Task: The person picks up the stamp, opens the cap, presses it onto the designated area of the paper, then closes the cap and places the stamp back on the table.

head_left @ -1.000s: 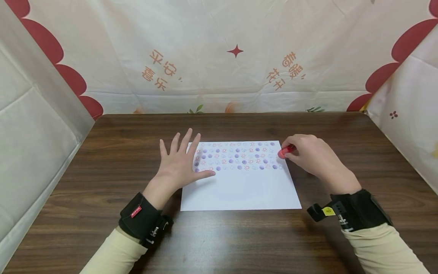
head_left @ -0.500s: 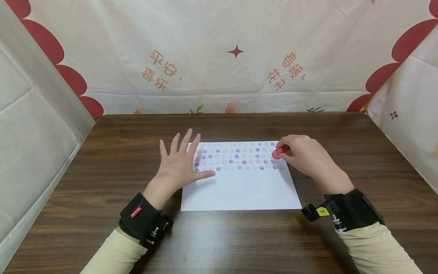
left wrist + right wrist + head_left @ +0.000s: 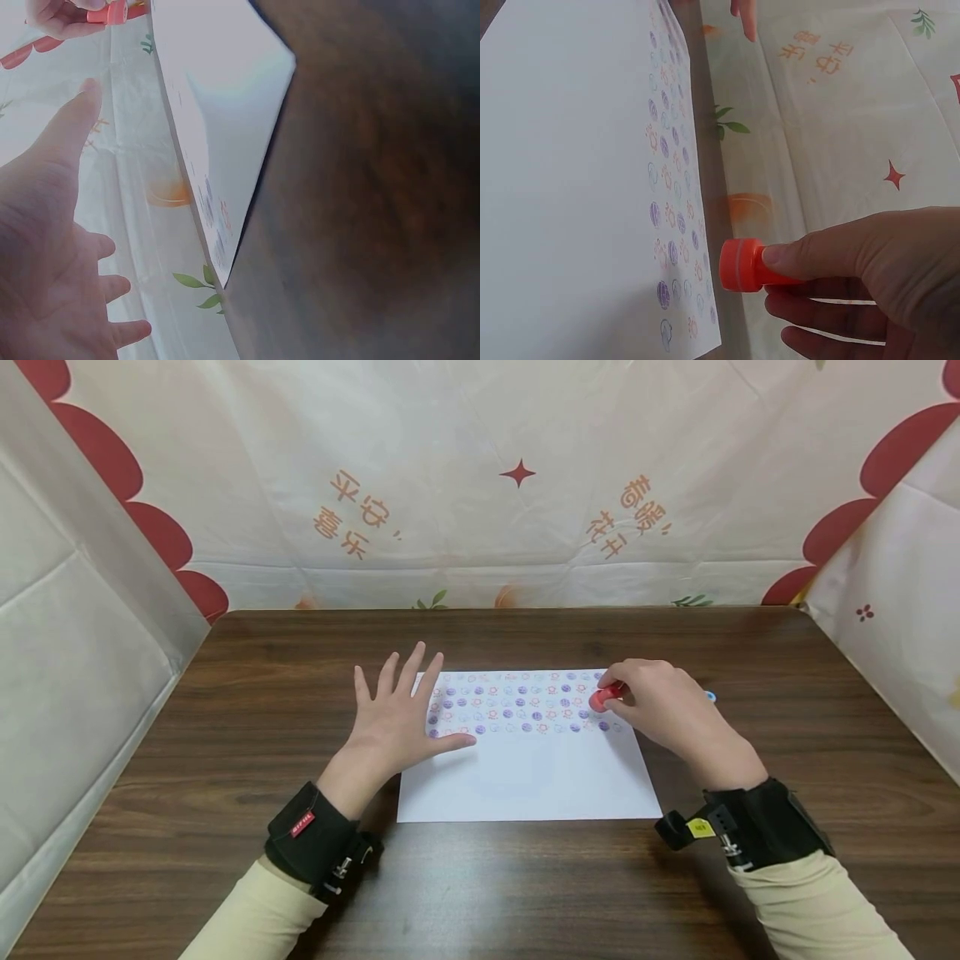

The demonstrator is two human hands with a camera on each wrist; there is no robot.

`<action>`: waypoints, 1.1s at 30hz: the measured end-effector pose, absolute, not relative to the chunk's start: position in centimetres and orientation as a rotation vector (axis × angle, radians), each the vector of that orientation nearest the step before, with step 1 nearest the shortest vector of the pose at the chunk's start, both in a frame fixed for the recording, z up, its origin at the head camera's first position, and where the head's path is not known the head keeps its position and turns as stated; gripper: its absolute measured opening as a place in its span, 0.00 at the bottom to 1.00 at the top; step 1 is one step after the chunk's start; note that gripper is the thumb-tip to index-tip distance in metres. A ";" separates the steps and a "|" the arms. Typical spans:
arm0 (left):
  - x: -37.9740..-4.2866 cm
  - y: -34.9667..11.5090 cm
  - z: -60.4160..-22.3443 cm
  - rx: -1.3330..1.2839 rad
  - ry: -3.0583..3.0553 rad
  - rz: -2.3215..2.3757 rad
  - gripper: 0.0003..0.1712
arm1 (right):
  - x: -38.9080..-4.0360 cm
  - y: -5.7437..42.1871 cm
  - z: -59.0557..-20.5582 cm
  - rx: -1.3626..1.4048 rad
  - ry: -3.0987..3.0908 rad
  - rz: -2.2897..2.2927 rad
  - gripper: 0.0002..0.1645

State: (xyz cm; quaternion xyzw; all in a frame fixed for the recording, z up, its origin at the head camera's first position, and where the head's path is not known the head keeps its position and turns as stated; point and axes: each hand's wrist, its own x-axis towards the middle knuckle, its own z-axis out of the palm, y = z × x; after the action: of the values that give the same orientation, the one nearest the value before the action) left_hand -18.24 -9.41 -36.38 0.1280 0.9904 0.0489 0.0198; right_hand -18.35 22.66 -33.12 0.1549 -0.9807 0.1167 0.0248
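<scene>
My right hand (image 3: 671, 706) pinches a red stamp (image 3: 602, 700) between thumb and fingers. The stamp overlaps the right end of the printed rows on a white sheet of paper (image 3: 525, 785); in the right wrist view, its round end (image 3: 739, 265) points toward the sheet. Rows of small purple, blue and red prints (image 3: 664, 202) cover the sheet's far part, and the near part is plain white. My left hand (image 3: 390, 718) is spread wide at the sheet's left edge, thumb reaching over the paper and holding nothing.
The sheet lies on a dark wood-grain table (image 3: 480, 893). Just behind the right hand shows a bit of a small blue thing (image 3: 711, 696). A pale printed cloth (image 3: 450, 510) hangs along the far edge and both sides.
My right hand has moved a little left with the stamp, from the sheet's right edge to over the prints. A bit of blue now shows behind it. The left hand has hardly moved.
</scene>
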 end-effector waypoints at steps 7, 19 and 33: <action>-18.2 -9.4 -36.4 0.397 3.073 0.158 0.68 | -18.2 22.2 -33.2 0.492 -3.024 0.371 0.15; -18.3 -9.5 -36.5 0.397 3.077 0.178 0.68 | -18.0 21.7 -33.4 0.512 -2.993 0.441 0.17; -18.2 -9.5 -36.4 0.409 3.103 0.188 0.68 | -17.9 20.9 -33.4 0.519 -2.966 0.502 0.17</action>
State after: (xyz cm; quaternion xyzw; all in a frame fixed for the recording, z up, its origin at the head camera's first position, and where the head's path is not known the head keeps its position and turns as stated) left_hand -18.16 -9.47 -36.38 0.1304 0.9896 0.0601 0.0028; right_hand -17.89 20.92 -33.39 0.1698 -0.9707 0.1641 0.0444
